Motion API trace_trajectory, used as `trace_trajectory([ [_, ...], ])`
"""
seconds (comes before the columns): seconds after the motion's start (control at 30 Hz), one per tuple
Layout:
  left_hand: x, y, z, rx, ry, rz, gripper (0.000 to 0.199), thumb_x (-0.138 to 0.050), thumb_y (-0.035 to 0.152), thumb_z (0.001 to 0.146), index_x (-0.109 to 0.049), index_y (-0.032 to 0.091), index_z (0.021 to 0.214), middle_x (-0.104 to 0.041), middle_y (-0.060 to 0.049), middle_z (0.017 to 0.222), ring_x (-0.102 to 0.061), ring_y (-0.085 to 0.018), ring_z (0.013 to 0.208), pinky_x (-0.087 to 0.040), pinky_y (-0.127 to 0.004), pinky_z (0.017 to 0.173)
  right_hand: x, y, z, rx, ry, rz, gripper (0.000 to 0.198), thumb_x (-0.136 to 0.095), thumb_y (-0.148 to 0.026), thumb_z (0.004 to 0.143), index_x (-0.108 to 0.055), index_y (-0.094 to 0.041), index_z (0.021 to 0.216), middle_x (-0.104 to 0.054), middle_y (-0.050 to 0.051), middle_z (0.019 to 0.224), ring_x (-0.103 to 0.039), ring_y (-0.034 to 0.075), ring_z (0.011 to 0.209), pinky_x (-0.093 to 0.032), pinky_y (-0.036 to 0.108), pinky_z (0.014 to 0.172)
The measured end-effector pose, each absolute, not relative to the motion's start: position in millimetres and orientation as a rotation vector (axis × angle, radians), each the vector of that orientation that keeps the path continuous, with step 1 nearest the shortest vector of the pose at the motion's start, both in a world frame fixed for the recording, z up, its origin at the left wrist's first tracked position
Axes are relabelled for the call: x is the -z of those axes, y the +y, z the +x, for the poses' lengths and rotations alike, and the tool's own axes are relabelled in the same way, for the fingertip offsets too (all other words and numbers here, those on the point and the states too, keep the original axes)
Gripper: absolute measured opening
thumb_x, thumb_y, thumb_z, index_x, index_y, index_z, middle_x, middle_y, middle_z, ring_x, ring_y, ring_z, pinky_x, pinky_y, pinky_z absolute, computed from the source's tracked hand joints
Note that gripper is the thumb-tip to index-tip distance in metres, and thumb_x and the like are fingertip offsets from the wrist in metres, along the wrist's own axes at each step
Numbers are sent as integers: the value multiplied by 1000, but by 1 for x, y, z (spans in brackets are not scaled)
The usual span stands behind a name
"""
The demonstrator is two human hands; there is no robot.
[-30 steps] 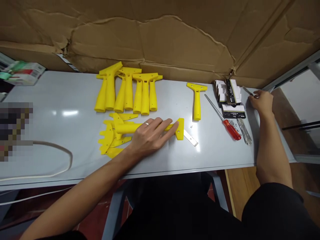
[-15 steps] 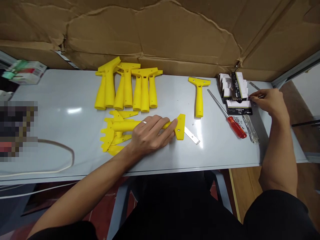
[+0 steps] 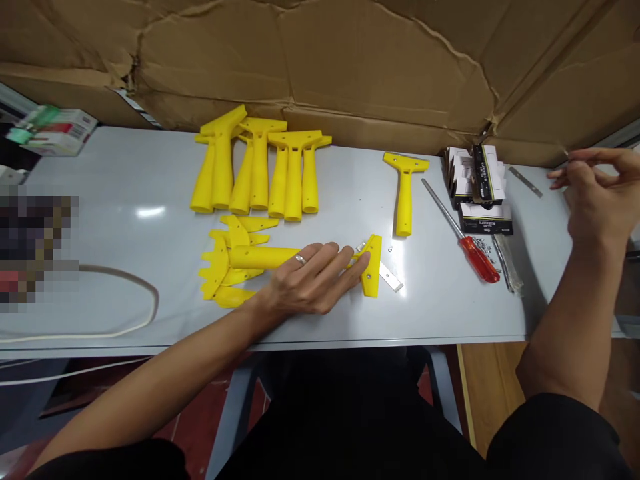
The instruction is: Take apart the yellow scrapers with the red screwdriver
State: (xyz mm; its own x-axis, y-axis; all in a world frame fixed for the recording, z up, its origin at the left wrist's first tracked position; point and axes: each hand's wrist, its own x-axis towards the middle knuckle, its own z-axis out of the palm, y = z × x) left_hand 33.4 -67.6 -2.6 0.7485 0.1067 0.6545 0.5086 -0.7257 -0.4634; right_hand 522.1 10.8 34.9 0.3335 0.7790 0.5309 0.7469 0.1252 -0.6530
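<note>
My left hand is wrapped round a yellow scraper, its T-shaped head pointing right. A metal blade lies on the table, partly under that head, and a tiny nut sits just beyond it. Raised at the far right, my right hand has thumb and forefinger pinched together; a small thing seems to show at the tips, too small to name. Left of those fingers lies another metal blade. Yellow plastic pieces are heaped beside the held scraper's handle end.
Several yellow scraper handles stand grouped at the back, with a single scraper apart. Small blade boxes, a red-handled screwdriver, loose screws and a plastic packet are on the right. Cardboard walls the back.
My right hand has moved right and up, away from the boxes, uncovering the blade there. The scraper's head in my left hand has shifted slightly right and down.
</note>
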Motion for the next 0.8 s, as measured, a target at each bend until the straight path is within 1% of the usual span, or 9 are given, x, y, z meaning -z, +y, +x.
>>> trace_trajectory([
  [0.03, 1, -68, 34, 798, -453, -2289, 9, -77, 29, 104, -81, 24, 110, -79, 0, 90, -72, -16, 77, -55, -28, 68, -38, 6, 496, -241, -1357, -1416, 19, -77, -24, 90, -72, -10, 102, -64, 7, 84, -69, 10, 69, -52, 23, 63],
  [0.07, 0, -69, 35, 788, -449, -2285, 10, -78, 29, 103, -82, 23, 110, -79, 0, 90, -72, -16, 77, -55, -28, 68, -41, -2, 467, -368, -1353, -1244, 22, -82, -28, 88, -71, -12, 99, -66, 6, 84, -67, 9, 65, -50, 23, 57],
  [0.1, -1, -69, 36, 776, -447, -2284, 11, -79, 29, 103, -82, 21, 111, -79, 0, 90, -71, -16, 77, -55, -28, 69, -42, -11, 436, -411, -1328, -1053, 24, -86, -27, 85, -71, -13, 96, -68, 6, 84, -60, 7, 56, -41, 21, 48],
  [0.13, -1, -69, 36, 767, -447, -2284, 12, -80, 29, 103, -82, 20, 111, -79, -1, 91, -71, -16, 77, -55, -28, 69, -42, -21, 406, -505, -1385, -968, 22, -85, -25, 86, -70, -13, 97, -70, 6, 86, -59, 6, 54, -40, 21, 45],
  [0.2, 0, -69, 37, 754, -456, -2287, 13, -79, 29, 104, -81, 19, 111, -78, -2, 90, -70, -16, 78, -54, -28, 69, -37, -42, 359, -718, -1514, -907, 17, -80, -25, 93, -70, -13, 102, -72, 5, 89, -63, 6, 56, -44, 20, 45],
  [0.3, 3, -69, 39, 722, -471, -2315, 10, -77, 25, 105, -81, 17, 110, -76, -3, 88, -67, -16, 78, -52, -29, 70, -27, -62, 329, -901, -1644, -989, 15, -75, -28, 98, -70, -17, 107, -71, 2, 86, -66, 5, 63, -53, 17, 52],
  [0.53, 6, -70, 42, 660, -467, -2373, 13, -73, 22, 106, -81, 15, 114, -74, -4, 89, -64, -17, 77, -51, -30, 70, -17, -65, 325, -965, -1766, -971, 14, -71, -22, 99, -71, -14, 111, -71, 1, 87, -69, 4, 69, -59, 15, 59],
  [0.67, 7, -70, 42, 670, -472, -2374, 12, -74, 22, 105, -81, 14, 112, -74, -4, 89, -63, -17, 76, -51, -31, 68, -15, -68, 320, -877, -1843, -963, 14, -70, -18, 99, -71, -14, 113, -69, -1, 85, -68, 2, 67, -57, 13, 60],
  [0.8, 8, -70, 43, 651, -470, -2379, 13, -74, 23, 106, -81, 14, 112, -74, -3, 87, -65, -18, 77, -50, -31, 69, -30, -71, 323, -719, -2034, -947, 14, -70, -17, 99, -71, -14, 113, -73, 0, 94, -70, 0, 74, -57, 13, 67],
])
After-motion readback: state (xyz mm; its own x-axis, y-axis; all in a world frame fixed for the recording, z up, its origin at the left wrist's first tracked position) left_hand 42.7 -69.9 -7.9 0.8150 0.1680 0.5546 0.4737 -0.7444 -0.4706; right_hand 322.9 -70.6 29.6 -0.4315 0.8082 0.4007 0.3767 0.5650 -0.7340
